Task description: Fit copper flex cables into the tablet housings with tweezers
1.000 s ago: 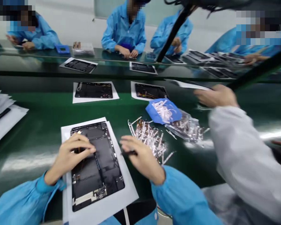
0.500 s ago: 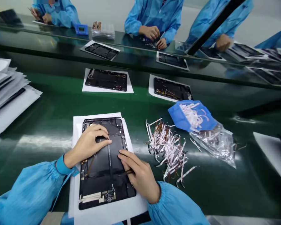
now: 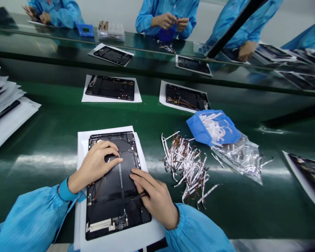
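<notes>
An open black tablet body (image 3: 120, 196) lies on a white sheet (image 3: 136, 234) in front of me on the green belt. My left hand (image 3: 96, 166) rests on its upper part, fingers bent, fingertips pressing the inside of the body. My right hand (image 3: 154, 197) lies on the right half and pinches a thin dark stick-like tool (image 3: 138, 196) that points left across the body. A thin brown flex strip (image 3: 97, 185) runs under my left hand.
A heap of white and brown flex strips (image 3: 189, 166) lies right of the tablet, with a blue tray (image 3: 212, 126) and a clear bag (image 3: 241, 157) behind it. More tablet bodies (image 3: 110, 88) on sheets lie farther along; stacked sheets (image 3: 5, 105) sit left. Workers in blue face me.
A second ago a white-sleeved arm reached in at the right; it has gone. My right hand moved from beside the tablet onto it. Since half a second ago, my hands barely moved.
</notes>
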### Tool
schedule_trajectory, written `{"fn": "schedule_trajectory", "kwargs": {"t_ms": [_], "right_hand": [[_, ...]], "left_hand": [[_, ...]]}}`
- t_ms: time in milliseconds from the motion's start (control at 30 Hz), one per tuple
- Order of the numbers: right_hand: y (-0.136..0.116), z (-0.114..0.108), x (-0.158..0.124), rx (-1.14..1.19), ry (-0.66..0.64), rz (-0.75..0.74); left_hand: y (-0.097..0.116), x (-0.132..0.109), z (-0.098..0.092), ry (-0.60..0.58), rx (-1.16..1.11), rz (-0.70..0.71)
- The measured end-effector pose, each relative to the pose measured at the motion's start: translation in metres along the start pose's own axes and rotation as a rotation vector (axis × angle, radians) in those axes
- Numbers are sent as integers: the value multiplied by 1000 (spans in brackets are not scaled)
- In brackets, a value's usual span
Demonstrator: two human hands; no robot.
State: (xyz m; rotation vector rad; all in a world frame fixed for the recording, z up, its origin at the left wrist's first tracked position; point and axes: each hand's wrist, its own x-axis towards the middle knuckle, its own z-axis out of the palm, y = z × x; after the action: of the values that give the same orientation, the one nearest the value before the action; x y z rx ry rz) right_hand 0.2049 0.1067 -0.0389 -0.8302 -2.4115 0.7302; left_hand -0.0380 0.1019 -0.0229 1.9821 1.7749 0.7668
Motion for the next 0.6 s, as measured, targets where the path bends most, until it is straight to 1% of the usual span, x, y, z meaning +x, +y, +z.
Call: {"fn": "schedule_trajectory", "kwargs": {"t_ms": [367,600], "right_hand": [[2,3,-2,-34,3,-19],[4,3,0,-64,2,-23]], "left_hand": [[0,0,1,21,16,21],[0,-1,2,4,35,22]]}}
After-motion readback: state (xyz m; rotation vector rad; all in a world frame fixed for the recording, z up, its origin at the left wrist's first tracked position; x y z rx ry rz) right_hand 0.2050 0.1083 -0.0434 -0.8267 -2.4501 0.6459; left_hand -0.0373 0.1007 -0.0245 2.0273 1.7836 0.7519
